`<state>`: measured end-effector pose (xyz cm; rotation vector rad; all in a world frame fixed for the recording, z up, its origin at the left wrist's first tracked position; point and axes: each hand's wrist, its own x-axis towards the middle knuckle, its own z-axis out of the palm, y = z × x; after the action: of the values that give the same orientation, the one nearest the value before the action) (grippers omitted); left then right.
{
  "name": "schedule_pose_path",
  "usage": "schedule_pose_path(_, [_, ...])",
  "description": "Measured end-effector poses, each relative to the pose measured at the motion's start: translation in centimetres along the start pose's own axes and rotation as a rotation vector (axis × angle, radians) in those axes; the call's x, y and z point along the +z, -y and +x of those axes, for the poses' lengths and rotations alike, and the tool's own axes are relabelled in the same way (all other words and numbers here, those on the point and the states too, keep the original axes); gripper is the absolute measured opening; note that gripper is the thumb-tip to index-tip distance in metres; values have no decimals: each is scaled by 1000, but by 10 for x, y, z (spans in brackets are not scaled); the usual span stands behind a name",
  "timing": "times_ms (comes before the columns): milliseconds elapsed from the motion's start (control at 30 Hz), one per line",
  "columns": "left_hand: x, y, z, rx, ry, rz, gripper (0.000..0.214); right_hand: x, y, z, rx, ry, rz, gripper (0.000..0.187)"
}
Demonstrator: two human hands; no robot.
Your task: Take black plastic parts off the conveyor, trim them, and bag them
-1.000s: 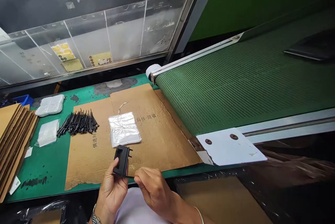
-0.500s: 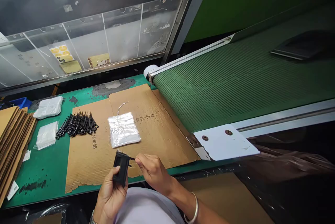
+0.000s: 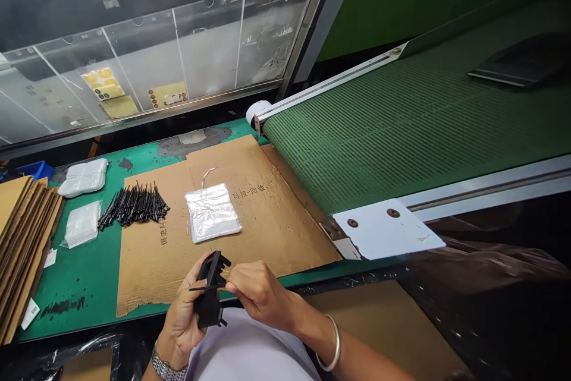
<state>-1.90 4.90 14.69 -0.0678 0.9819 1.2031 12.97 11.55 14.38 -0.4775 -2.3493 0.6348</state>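
My left hand (image 3: 179,320) is closed around a black plastic part (image 3: 207,308) with prongs along its edges, held low near my body. Between the fingers of my right hand (image 3: 261,290) is a thin black rod (image 3: 198,289), lying across the black part. Where the rod meets the part is partly hidden by my fingers. Beyond my hands, a tied bundle of clear plastic bags (image 3: 213,214) lies on a cardboard sheet (image 3: 276,232). A heap of similar black rods (image 3: 134,205) rests to its left.
A green conveyor belt (image 3: 357,131) slopes up on the right, with a dark object (image 3: 513,69) on it. Stacked cardboard (image 3: 27,250) stands at the left edge of the green table (image 3: 80,274). More bag bundles (image 3: 82,223) lie beside it.
The black part has turned in my left hand, its pronged side now showing. My right hand has moved in against it, and the rod now crosses the part.
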Motion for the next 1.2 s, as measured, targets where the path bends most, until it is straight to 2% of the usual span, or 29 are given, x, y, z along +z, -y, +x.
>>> schedule_pose_path(200, [-4,2,-2,-44,39,-1,45,-2,2,3,-93,-1,-85,37])
schedule_pose_path(467, [-10,1,4,-78,94,-49,45,-9,11,-7,-229,126,19,40])
schedule_pose_path(533, [-10,2,5,-49,90,-57,42,-10,14,-9,-236,118,64,40])
schedule_pose_path(667, [-4,3,3,54,67,-39,31,-7,18,-9,-60,-36,24,39])
schedule_pose_path(733, [0,6,1,94,68,-28,26,-3,18,-8,-2,-71,-3,37])
schedule_pose_path(833, [5,11,1,160,73,-11,30,3,17,-7,41,-66,25,36])
schedule_pose_path(933, [5,16,0,202,85,11,36,5,10,-8,142,-89,62,36])
schedule_pose_path(1100, [2,16,-5,191,83,114,43,5,-5,-8,321,-117,140,37])
schedule_pose_path(1200, [-1,11,-4,179,139,230,48,5,-12,-7,395,-90,229,39])
